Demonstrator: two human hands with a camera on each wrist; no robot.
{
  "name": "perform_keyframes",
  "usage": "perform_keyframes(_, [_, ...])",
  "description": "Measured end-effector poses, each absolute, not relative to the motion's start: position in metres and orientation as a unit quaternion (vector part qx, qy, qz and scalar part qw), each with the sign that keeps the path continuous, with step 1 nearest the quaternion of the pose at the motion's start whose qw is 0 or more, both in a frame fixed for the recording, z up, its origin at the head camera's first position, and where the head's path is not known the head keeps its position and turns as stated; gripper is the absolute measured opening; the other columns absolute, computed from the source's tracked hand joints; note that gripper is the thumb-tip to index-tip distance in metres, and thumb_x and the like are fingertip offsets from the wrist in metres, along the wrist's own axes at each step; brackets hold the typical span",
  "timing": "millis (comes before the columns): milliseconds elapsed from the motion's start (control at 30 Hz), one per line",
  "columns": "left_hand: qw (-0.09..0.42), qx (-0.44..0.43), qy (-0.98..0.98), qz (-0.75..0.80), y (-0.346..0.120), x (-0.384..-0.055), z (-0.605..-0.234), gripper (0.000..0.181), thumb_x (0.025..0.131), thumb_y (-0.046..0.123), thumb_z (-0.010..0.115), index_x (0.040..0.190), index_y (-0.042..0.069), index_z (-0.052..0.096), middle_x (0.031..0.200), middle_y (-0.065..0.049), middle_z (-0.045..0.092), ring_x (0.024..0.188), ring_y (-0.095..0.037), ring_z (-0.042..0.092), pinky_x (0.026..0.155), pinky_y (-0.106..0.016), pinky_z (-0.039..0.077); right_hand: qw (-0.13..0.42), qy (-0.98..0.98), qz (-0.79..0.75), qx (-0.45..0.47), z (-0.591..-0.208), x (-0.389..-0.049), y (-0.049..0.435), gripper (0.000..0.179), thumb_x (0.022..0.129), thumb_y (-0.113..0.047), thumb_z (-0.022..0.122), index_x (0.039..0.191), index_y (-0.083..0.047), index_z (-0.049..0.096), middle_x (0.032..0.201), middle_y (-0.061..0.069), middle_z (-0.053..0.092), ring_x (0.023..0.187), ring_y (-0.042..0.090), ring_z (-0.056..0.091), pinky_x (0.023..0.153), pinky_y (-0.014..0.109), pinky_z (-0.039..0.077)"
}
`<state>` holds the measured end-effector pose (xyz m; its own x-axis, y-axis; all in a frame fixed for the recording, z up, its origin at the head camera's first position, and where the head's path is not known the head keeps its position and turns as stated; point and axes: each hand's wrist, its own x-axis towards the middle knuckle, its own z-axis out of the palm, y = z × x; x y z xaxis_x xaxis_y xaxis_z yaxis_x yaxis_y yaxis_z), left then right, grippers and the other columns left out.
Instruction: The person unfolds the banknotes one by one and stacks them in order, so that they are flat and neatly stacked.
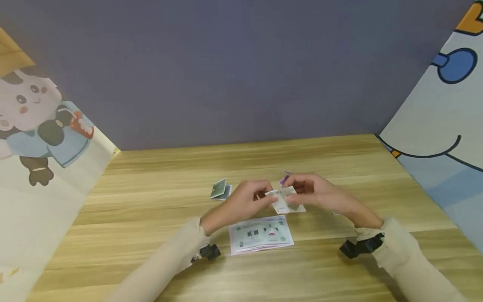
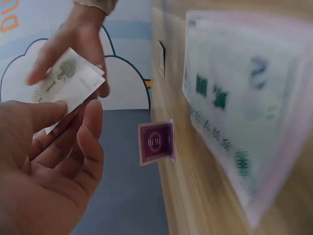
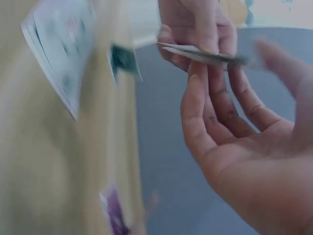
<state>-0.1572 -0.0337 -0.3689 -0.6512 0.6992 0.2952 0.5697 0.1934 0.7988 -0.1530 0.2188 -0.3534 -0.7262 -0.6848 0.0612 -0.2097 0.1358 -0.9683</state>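
A small folded play banknote (image 1: 281,200), pale with a tree print, is held up between both hands over the wooden table. My left hand (image 1: 253,196) pinches its near left part, thumb on top and fingers beneath. On the other side my right hand (image 1: 315,193) has its fingers under the note. Its thumb (image 3: 281,63) is blurred in the right wrist view, close over the note's end, and overlaps the note in the head view. Below the hands lies a larger pale green and pink play banknote (image 1: 261,235) marked 2, flat on the table.
A folded green note (image 1: 219,188) stands partly open left of the hands. Behind the right hand is a folded purple note (image 2: 155,142). The wooden table (image 1: 158,167) meets a grey-blue panel (image 1: 241,84) at the back, with cartoon-printed walls at both sides.
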Motion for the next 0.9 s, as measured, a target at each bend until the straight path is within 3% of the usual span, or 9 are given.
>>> perform_keyframes(167, [0.100, 0.408, 0.755, 0.503, -0.055, -0.132, -0.369, 0.015, 0.100, 0.017, 0.061, 0.089, 0.007, 0.064, 0.071, -0.002, 0.066, 0.059, -0.022, 0.063, 0.052, -0.022, 0.049, 0.271, 0.663, -0.622, -0.317, -0.364, -0.138, 0.202, 0.041, 0.110, -0.023, 0.036, 0.119, 0.012, 0.055, 0.112, 0.009, 0.064, 0.103, 0.019, 0.065, 0.089, 0.033, 0.055])
perform_keyframes(267, [0.129, 0.395, 0.745, 0.521, -0.066, -0.117, -0.369, 0.013, 0.101, 0.017, 0.060, 0.093, 0.007, 0.063, 0.070, -0.003, 0.066, 0.059, -0.022, 0.065, 0.052, -0.024, 0.051, 0.277, 0.662, -0.617, -0.323, -0.371, -0.127, 0.189, 0.042, 0.111, -0.022, 0.033, 0.122, 0.012, 0.055, 0.114, 0.012, 0.065, 0.103, 0.022, 0.066, 0.089, 0.036, 0.056])
perform_keyframes(467, [0.138, 0.381, 0.751, 0.521, -0.081, -0.096, -0.371, 0.009, 0.102, 0.018, 0.057, 0.104, 0.010, 0.061, 0.077, -0.002, 0.065, 0.060, -0.020, 0.066, 0.058, -0.025, 0.055, 0.286, 0.717, -0.575, -0.271, -0.377, -0.099, 0.169, 0.038, 0.110, -0.027, 0.035, 0.147, -0.021, 0.042, 0.140, 0.015, 0.050, 0.118, 0.029, 0.055, 0.093, 0.047, 0.049])
perform_keyframes(533, [0.141, 0.375, 0.753, 0.522, -0.083, -0.092, -0.372, 0.009, 0.102, 0.017, 0.058, 0.107, 0.011, 0.061, 0.075, -0.001, 0.065, 0.058, -0.021, 0.065, 0.054, -0.023, 0.053, 0.295, 0.714, -0.584, -0.247, -0.378, -0.091, 0.164, 0.040, 0.110, -0.030, 0.036, 0.150, -0.026, 0.038, 0.139, 0.015, 0.052, 0.118, 0.030, 0.056, 0.094, 0.051, 0.049])
perform_keyframes(600, [0.150, 0.369, 0.752, 0.525, -0.085, -0.088, -0.373, 0.010, 0.102, 0.018, 0.058, 0.110, 0.012, 0.061, 0.069, 0.000, 0.064, 0.055, -0.024, 0.064, 0.048, -0.021, 0.048, 0.300, 0.698, -0.602, -0.245, -0.380, -0.084, 0.160, 0.042, 0.109, -0.029, 0.037, 0.151, -0.021, 0.036, 0.134, 0.018, 0.056, 0.114, 0.033, 0.059, 0.093, 0.051, 0.052])
perform_keyframes(733, [0.168, 0.359, 0.744, 0.538, -0.086, -0.082, -0.375, 0.014, 0.101, 0.017, 0.059, 0.115, 0.013, 0.059, 0.063, -0.002, 0.063, 0.053, -0.025, 0.063, 0.044, -0.019, 0.042, 0.287, 0.689, -0.613, -0.259, -0.384, -0.078, 0.158, 0.041, 0.108, -0.022, 0.041, 0.147, -0.009, 0.041, 0.123, 0.019, 0.061, 0.108, 0.030, 0.064, 0.090, 0.040, 0.056])
perform_keyframes(900, [0.174, 0.337, 0.742, 0.553, -0.091, -0.078, -0.374, 0.031, 0.099, 0.012, 0.061, 0.128, 0.015, 0.052, 0.069, -0.009, 0.065, 0.054, -0.012, 0.061, 0.049, -0.029, 0.052, 0.226, 0.711, -0.604, -0.281, -0.387, -0.075, 0.165, 0.028, 0.105, -0.014, 0.050, 0.131, -0.005, 0.055, 0.112, 0.018, 0.062, 0.099, 0.025, 0.065, 0.084, 0.037, 0.058])
